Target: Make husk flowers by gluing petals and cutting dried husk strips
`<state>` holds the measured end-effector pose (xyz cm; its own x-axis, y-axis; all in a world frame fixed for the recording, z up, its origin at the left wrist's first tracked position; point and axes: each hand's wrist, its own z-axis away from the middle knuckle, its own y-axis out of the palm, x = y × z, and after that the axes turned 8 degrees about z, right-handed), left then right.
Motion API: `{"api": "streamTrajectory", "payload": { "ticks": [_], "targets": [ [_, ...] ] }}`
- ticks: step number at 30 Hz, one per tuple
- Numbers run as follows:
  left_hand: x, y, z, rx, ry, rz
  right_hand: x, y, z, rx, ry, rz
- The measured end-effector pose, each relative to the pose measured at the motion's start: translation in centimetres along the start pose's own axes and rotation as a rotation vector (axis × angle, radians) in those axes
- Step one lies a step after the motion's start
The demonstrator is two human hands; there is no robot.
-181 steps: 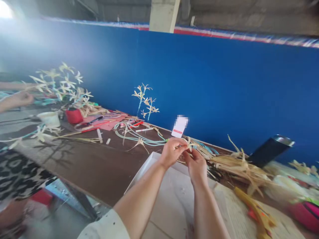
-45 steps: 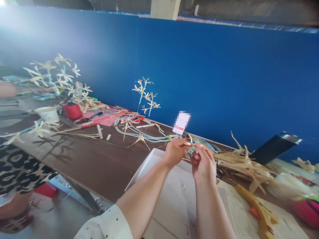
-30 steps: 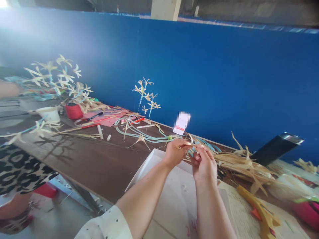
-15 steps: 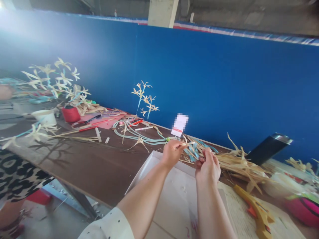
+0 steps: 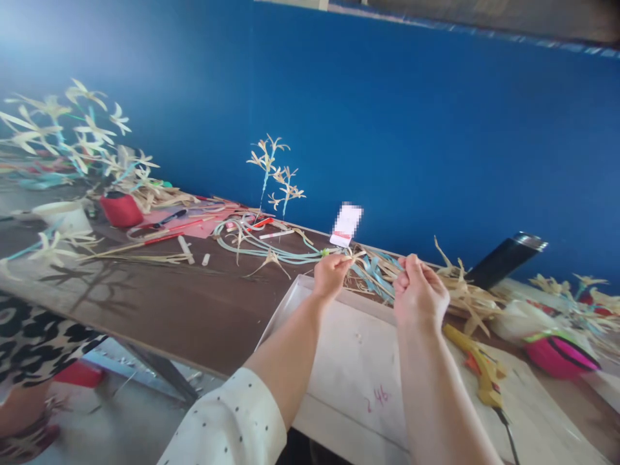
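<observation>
Our left hand (image 5: 330,276) has its grip pinched on a thin straw piece (image 5: 349,257), over the far edge of the white tray (image 5: 339,349) on the worktop (image 5: 194,303). Our right hand (image 5: 419,296) has its grip curled together; we cannot tell if it holds anything. The straw looks dry. We think a hard tug could snap it.

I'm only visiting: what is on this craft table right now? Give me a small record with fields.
Left hand: fingers pinch a straw piece
Right hand: fingers curled shut, contents unclear
Under the hands: white tray on a brown table
To the right: yellow glue gun, black flask, pink bowl
Behind the hands: loose straw, blue strips
Far left: red spool
</observation>
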<state>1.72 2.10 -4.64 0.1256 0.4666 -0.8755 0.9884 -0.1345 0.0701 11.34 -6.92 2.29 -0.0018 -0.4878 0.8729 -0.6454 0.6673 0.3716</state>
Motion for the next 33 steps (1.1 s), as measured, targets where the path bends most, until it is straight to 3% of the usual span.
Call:
{"api": "streamTrajectory", "payload": {
  "ticks": [7, 12, 17, 27, 33],
  "targets": [
    [0.5, -0.2, -0.2, 0.008, -0.019, 0.049, 3.3, -4.3, -0.3, -0.007, -0.071, 0.153],
    [0.5, -0.2, -0.1, -0.002, -0.033, 0.051, 4.1, -8.2, -0.3, -0.045, -0.090, 0.289],
    [0.5, -0.2, -0.1, 0.005, -0.039, 0.057, 4.3, -10.5, -0.1, -0.045, -0.057, 0.392],
    [0.6, -0.1, -0.3, -0.015, -0.042, 0.032, 4.5, -11.3, 1.1, -0.024, 0.053, 0.549],
    [0.4, -0.1, -0.3, -0.009, -0.039, 0.037, 4.3, -10.6, 1.9, 0.166, 0.171, 0.852]
  ]
}}
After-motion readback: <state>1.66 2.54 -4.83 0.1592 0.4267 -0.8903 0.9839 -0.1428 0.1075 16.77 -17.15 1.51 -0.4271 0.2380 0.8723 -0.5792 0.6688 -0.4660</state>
